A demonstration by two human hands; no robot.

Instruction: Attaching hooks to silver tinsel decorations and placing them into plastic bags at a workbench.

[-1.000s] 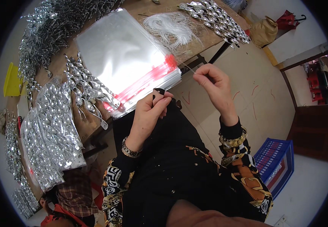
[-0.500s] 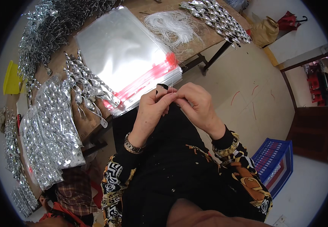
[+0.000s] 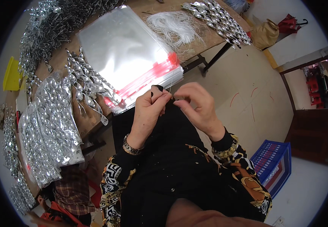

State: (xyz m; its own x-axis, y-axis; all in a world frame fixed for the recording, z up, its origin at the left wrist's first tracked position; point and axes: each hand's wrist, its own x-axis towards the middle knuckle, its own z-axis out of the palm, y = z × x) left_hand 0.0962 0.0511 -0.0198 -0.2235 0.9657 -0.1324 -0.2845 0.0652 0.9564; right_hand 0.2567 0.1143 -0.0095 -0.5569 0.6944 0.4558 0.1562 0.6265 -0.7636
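Note:
Above my lap, my left hand (image 3: 147,110) is closed in a pinch on a thin white string (image 3: 171,86), whose short end sticks up past the fingertips. Something black wraps or lies at its index finger. Close by on the right, my right hand (image 3: 199,108) holds its curled fingers and thumb apart, with nothing visible between them. Just beyond both hands lies a stack of clear plastic bags (image 3: 122,45) with red-edged ends, overhanging the table edge. Behind it sits a loose bundle of white strings (image 3: 171,28).
Silver twisted strands (image 3: 86,77) lie left of the bags, beside a filled clear bag (image 3: 50,128). More silver strands (image 3: 219,20) rest at the table's far right, and a dark silver heap (image 3: 50,34) at far left. A blue basket (image 3: 270,164) stands right; a person (image 3: 73,193) is lower left.
My right hand has drawn away from my left, and its thumb and fingers have parted. My left hand keeps its pinch in nearly the same place.

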